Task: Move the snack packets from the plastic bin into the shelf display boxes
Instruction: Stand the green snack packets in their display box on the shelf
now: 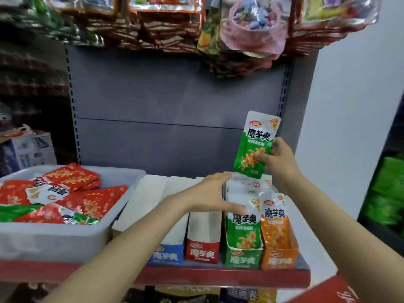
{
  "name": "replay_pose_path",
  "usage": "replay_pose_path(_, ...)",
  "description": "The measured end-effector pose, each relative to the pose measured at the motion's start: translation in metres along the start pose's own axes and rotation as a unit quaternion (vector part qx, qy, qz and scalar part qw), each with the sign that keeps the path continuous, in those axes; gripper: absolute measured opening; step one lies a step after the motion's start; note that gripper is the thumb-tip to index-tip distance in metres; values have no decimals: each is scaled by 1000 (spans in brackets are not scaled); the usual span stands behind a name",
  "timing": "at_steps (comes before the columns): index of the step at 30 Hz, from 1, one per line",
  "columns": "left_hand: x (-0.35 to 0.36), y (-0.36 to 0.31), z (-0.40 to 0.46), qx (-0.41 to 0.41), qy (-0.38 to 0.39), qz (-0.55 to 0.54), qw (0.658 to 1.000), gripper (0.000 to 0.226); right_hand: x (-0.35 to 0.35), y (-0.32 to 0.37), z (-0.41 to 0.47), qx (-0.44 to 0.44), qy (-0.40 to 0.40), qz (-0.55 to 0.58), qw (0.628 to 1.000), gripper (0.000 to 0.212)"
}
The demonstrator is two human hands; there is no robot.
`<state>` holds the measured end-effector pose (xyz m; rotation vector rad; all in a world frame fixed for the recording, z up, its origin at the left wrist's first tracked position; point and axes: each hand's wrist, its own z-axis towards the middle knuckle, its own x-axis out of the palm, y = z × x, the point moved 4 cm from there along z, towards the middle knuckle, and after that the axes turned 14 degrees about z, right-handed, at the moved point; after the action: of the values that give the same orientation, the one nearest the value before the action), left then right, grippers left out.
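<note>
- The right hand (276, 158), at about 3 o'clock in the view, pinches a green snack packet (254, 145) between thumb and curled fingers, holding it upright above the back of the green display box (242, 256). The packet reads "魔芋爽" in bold black characters, with a red oval logo at its top left and a "20%" corner flash.
- The left hand (213, 193), near the centre, lies with straight fingers against the tops of the packets standing in the green display box, gripping nothing.
- Four display boxes stand side by side on the shelf (218, 278), running toward 5 o'clock: blue box (167, 255), red box (202, 252), the green one, then orange box (278, 259). Each front carries "魔芋爽".
- The front green packet (242, 228) and an orange packet (275, 221) show the same characters.
- The plastic bin (54, 239), at 9 o'clock on the shelf, holds loose red packets (72, 174) with a few green ones among them.
- Bagged goods (251, 29) hang at 12 o'clock; their print is unreadable.
</note>
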<state>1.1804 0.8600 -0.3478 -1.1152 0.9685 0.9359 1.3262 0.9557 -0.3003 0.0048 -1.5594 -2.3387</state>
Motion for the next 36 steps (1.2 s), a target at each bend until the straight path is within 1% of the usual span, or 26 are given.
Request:
replay_pose_path(1, 6, 0, 5, -7, 24, 50, 998, 106, -7, -3, 3, 11, -3, 5, 1000, 30)
replay_pose_path(2, 11, 2, 10, -14, 39, 78, 996, 113, -13, -6, 6, 20, -4, 7, 1000, 31)
replay_pose_path(4, 17, 3, 17, -25, 48, 98, 994, 116, -19, -11, 9, 32, 0, 10, 999, 31)
replay_pose_path(6, 19, 0, 19, -31, 37, 96, 994, 114, -21, -13, 9, 29, 13, 6, 999, 30)
replay_pose_path(11, 9, -3, 21, -54, -25, 86, 995, 105, -18, -19, 12, 18, 29, -4, 999, 32)
replay_pose_path(13, 6, -5, 20, -49, -32, 68, 996, 95, -17, -22, 13, 23, 33, 2, 999, 33)
replay_pose_path(15, 4, -7, 16, -37, -37, 63, 997, 81, -13, -25, 11, 35, 59, 10, 998, 35)
replay_pose_path(17, 4, -7, 11, -26, -43, 52, 997, 69, -8, -28, 6, 51, 100, -4, 994, 38)
replay_pose_path(20, 6, -7, 5, -18, -53, 37, 998, 64, -3, -33, 0, 59, 145, -52, 986, 39)
replay_pose_path(22, 6, -7, 3, -14, -59, 39, 997, 68, -2, -34, -1, 56, 149, -58, 986, 29)
replay_pose_path(24, 7, -7, 2, -15, -60, 29, 998, 72, -2, -33, -1, 51, 143, -61, 987, 9)
replay_pose_path(25, 6, -7, 1, -17, -60, 23, 998, 73, -2, -30, -1, 41, 134, -67, 988, 5)
replay_pose_path(27, 7, -7, 1, -19, -58, 18, 998, 74, -3, -25, 1, 9, 111, -79, 991, 16)
replay_pose_path(28, 7, -7, 1, -21, -57, 19, 998, 75, -4, -23, 1, -11, 104, -85, 991, 15)
replay_pose_path(29, 7, -7, 0, -23, -56, 20, 998, 74, -5, -21, 2, -24, 110, -100, 989, 11)
replay_pose_path(30, 7, -8, 0, -25, -56, 20, 998, 74, -5, -20, 3, -30, 130, -130, 983, 18)
replay_pose_path(32, 6, -9, -1, -28, -56, 21, 998, 75, -2, -23, 1, -21, 193, -212, 958, 58)
replay_pose_path(33, 7, -9, -2, -30, -56, 23, 998, 76, -1, -25, -1, -18, 212, -246, 946, 69)
replay_pose_path(34, 7, -9, -2, -32, -56, 25, 998, 78, -1, -26, -2, -22, 214, -264, 940, 68)
replay_pose_path(35, 7, -8, -3, -34, -57, 25, 997, 79, -1, -27, -1, -32, 205, -269, 941, 56)
replay_pose_path(36, 7, -8, -3, -37, -58, 23, 997, 81, -1, -26, 0, -41, 193, -272, 942, 38)
